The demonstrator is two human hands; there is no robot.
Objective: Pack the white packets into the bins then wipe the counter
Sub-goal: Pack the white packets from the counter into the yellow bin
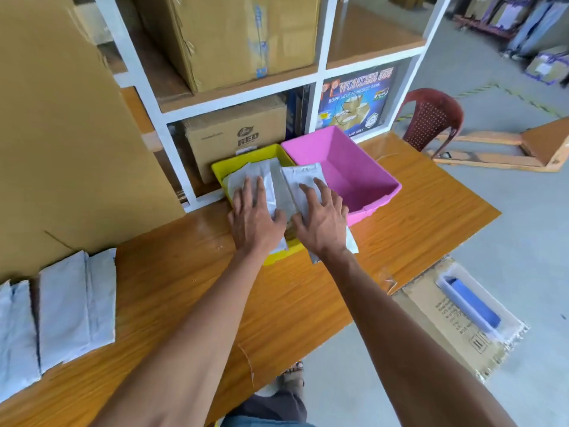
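A stack of flat white plastic mailer packets is being pressed down into the yellow plastic bin, which sits on the wood-grain laminate counter w/ its right wall touching the pink plastic bin. Both hands are laid flat, fingers spread, nothing gripped: left hand on the left packets, right hand on the right ones. The right-side packets overhang the yellow bin's near rim and lie over the divide toward the pink bin, so the stack isn't seated yet.

To do the step well, the overhanging edges should be drawn back inside the walls first, then even pressure applied so nothing springs up. The pink bin looks empty and could take the overflow. More white packets lie well apart at the counter's left end, still to be packed; wiping is judged a later step.
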